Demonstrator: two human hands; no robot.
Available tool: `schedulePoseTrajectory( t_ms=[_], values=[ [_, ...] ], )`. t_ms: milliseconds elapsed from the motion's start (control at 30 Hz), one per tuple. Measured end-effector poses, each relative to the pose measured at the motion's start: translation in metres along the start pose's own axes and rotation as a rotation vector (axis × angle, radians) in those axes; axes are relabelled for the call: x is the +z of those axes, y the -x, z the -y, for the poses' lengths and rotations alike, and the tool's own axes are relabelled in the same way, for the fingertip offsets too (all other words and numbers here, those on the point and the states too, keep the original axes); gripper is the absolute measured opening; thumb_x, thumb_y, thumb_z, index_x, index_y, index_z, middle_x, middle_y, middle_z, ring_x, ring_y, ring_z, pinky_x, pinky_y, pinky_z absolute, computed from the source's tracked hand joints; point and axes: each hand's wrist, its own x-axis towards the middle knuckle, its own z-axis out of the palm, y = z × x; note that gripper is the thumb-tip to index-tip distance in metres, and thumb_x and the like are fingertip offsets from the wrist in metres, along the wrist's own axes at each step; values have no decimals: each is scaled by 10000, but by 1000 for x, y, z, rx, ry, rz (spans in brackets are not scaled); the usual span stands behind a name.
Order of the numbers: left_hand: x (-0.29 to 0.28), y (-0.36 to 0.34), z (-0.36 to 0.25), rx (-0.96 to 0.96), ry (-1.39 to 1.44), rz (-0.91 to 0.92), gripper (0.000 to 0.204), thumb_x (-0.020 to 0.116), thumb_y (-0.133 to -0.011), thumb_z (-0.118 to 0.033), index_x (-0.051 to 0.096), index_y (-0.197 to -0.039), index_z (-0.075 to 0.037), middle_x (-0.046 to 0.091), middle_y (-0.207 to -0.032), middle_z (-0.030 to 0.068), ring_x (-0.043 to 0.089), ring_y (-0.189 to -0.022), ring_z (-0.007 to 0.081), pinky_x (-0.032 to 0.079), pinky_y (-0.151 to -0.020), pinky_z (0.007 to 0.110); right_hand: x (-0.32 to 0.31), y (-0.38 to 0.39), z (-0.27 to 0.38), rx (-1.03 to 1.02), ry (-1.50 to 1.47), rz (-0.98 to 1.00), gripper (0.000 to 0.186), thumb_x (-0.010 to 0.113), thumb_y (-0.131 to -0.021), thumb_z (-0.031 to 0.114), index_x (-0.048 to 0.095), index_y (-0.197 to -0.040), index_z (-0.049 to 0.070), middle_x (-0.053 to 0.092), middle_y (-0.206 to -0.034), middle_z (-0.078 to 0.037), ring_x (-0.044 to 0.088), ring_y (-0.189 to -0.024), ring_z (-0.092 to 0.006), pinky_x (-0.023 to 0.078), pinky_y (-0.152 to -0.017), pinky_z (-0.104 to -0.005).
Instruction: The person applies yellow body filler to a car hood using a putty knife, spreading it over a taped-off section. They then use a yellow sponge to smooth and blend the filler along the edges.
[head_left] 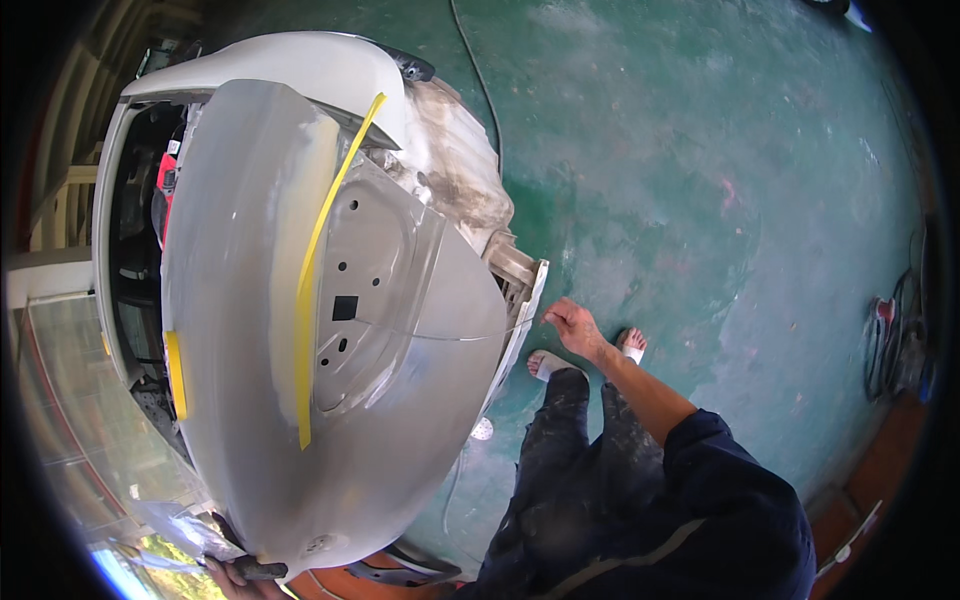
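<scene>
A grey, partly sanded car panel [235, 300] fills the left, with yellow tape [318, 255] along it and a recess pierced by several holes. A thin line like a wire [450, 338] crosses it from the square hole to my right hand [572, 325], whose fingers are pinched on it beside the panel's right edge. At the lower left my left hand [232, 582] is closed on a dark handle [262, 571] beside a pale flat sheet or blade [185, 525]; that tool is partly hidden.
A white car body [290, 62] surrounds the panel, with exposed metal [455, 165] at its right. My sandalled feet stand on the green floor [680, 180]. A hose [478, 75] runs along the floor; coiled lines and a red object [883, 312] lie at the far right.
</scene>
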Motion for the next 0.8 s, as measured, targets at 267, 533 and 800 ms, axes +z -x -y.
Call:
schedulePoseTrajectory(
  t_ms=[267, 533, 800],
  values=[
    [-16, -4, 0, -103, 104, -71, 400, 502, -1035, -263, 462, -1355, -26, 505, -1032, 116, 527, -741, 135, 297, -955, 365, 43, -3, 67, -237, -40, -41, 197, 605, -896, 1, 669, -1066, 78, 570, -901, -146, 615, -866, -349, 517, -737, -427],
    [-33, -13, -4, -184, 200, -106, 424, 492, -1037, -312, 478, -1383, -66, 547, -1051, 115, 519, -730, 144, 308, -875, 351, 141, 3, 90, 223, -714, -158, 211, 550, -993, 53, 662, -1167, 13, 697, -1073, -182, 695, -937, -332, 549, -839, -364],
    [-59, 7, -53, -247, 308, -73, 450, 482, -1040, -360, 495, -1410, -106, 589, -1069, 114, 512, -719, 154, 320, -795, 338, 171, -61, -29, 128, 10, -94, 181, 571, -985, 139, 693, -1077, 42, 660, -1058, -164, 673, -956, -354, 551, -822, -431]
  ],
)
